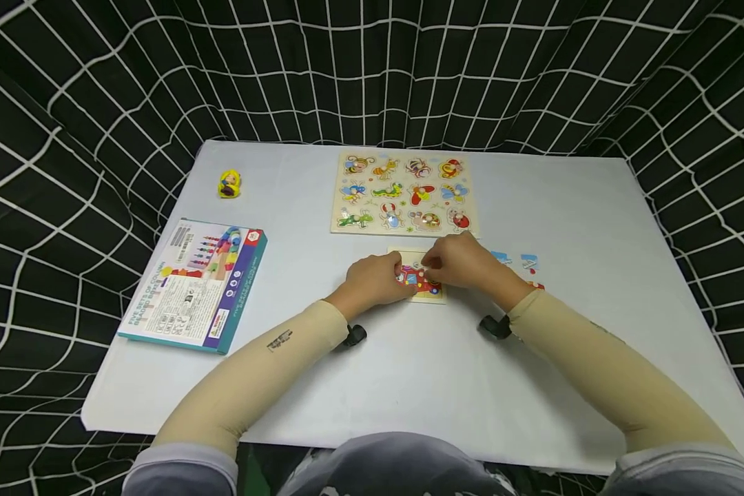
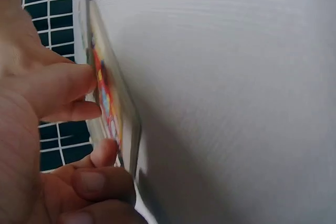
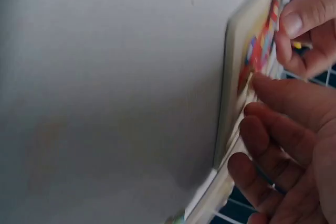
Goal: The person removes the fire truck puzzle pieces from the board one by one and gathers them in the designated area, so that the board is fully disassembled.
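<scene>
A small wooden puzzle board with a red vehicle picture lies on the table between both hands. My left hand grips the board's left side, thumb over the picture and fingers curled by the edge; in the left wrist view the fingers bend close to the board's corner. From the right, my right hand reaches over the picture and pinches a small puzzle piece with thumb and finger at the board's surface. The piece is mostly hidden by those fingers.
Behind stands a larger insect puzzle board, lying flat. Several loose blue and red pieces lie right of the right hand. A boxed toy and a small yellow figure are on the left. Black netted cloth surrounds the table.
</scene>
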Motion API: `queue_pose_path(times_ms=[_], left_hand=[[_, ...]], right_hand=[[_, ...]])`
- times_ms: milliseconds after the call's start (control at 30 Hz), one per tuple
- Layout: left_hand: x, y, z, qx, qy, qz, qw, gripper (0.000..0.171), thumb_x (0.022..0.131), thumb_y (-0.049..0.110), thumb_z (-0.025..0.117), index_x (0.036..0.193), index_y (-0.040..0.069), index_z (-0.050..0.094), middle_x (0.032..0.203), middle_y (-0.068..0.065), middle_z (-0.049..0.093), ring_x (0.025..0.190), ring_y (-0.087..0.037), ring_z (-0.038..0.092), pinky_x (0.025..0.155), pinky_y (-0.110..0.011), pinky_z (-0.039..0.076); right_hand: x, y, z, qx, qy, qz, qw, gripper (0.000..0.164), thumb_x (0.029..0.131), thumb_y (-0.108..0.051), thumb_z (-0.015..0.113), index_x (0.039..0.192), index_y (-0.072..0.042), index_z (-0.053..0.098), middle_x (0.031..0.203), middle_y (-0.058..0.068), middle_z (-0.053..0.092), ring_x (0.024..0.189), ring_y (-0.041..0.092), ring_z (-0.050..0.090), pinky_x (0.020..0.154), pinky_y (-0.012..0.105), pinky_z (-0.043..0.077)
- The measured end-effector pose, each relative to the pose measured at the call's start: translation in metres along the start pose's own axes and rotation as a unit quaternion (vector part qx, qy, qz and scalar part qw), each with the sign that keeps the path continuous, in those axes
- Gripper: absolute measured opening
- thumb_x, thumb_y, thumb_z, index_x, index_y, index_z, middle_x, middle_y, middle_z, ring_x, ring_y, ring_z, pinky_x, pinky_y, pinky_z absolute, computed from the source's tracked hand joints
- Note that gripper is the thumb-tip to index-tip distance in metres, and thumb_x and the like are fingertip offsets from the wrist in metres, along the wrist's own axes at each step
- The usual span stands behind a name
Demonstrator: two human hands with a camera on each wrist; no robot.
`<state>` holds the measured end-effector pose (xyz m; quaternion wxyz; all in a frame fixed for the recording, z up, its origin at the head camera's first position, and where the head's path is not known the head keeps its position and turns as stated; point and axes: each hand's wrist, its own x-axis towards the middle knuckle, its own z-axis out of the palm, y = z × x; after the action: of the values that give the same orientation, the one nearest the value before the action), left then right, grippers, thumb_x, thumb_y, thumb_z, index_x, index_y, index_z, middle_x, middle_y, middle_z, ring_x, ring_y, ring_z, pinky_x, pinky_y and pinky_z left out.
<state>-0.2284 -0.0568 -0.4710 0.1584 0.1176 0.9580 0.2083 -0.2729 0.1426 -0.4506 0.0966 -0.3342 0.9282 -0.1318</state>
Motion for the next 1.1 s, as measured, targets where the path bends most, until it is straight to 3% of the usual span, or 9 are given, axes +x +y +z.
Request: queue_pose_path(times_ms=[167,333,500,600,900,1100], left_hand=[[0.003,0.003,0.001,-0.006,0.001,-0.004,1.0,0.042,0.081,0.054,0.071,0.087,0.018,0.051,0.068,0.002,0.054,0.061,-0.016,0.05,0.052,-0.032,0.035],[0.005,0.006,0.003,-0.015,-0.005,-0.006,0.9998,0.043,0.08,0.055,0.071,0.09,0.018,0.052,0.07,0.002,0.057,0.063,-0.016,0.052,0.053,-0.032,0.037],[0.003,0.004,0.004,-0.012,-0.006,-0.015,0.9998,0.044,0.08,0.056,0.071,0.091,0.018,0.052,0.07,0.002,0.056,0.063,-0.017,0.052,0.054,-0.034,0.038],[0.001,0.001,0.003,-0.011,-0.006,-0.021,0.9997,0.044,0.08,0.055,0.072,0.091,0.018,0.052,0.068,0.003,0.054,0.062,-0.016,0.05,0.054,-0.034,0.037],[-0.006,0.002,0.004,-0.007,0.019,-0.01,0.9998,0.041,0.082,0.051,0.073,0.088,0.016,0.052,0.065,0.002,0.054,0.058,-0.015,0.049,0.051,-0.032,0.036],[-0.008,0.007,0.008,0.01,0.023,0.005,0.9997,0.038,0.085,0.05,0.071,0.086,0.016,0.056,0.064,0.003,0.054,0.057,-0.015,0.05,0.049,-0.031,0.036]], right_hand=[[0.004,-0.001,0.003,-0.015,0.009,-0.015,1.0,0.01,0.081,-0.02,0.079,0.086,-0.012,0.078,0.075,-0.005,0.066,0.07,0.012,0.06,0.077,0.043,0.041],[0.004,0.005,0.002,-0.017,0.025,-0.029,0.999,0.009,0.079,-0.021,0.078,0.078,-0.014,0.072,0.069,-0.007,0.06,0.065,0.012,0.053,0.072,0.041,0.037],[-0.001,0.01,-0.003,-0.015,0.045,-0.018,0.999,0.011,0.075,-0.023,0.077,0.076,-0.017,0.069,0.067,-0.008,0.056,0.066,0.013,0.051,0.072,0.039,0.033],[-0.016,0.023,-0.012,0.002,0.033,0.007,0.999,0.013,0.076,-0.026,0.079,0.077,-0.018,0.069,0.068,-0.01,0.058,0.067,0.012,0.051,0.075,0.04,0.03],[-0.092,0.089,-0.025,0.057,-0.005,0.081,0.995,0.01,0.077,-0.018,0.08,0.076,-0.019,0.07,0.062,-0.012,0.059,0.054,0.011,0.053,0.093,0.051,0.024],[-0.108,0.103,-0.019,0.062,0.002,0.1,0.993,0.011,0.077,-0.018,0.081,0.076,-0.02,0.071,0.063,-0.011,0.058,0.06,0.012,0.053,0.08,0.04,0.036]])
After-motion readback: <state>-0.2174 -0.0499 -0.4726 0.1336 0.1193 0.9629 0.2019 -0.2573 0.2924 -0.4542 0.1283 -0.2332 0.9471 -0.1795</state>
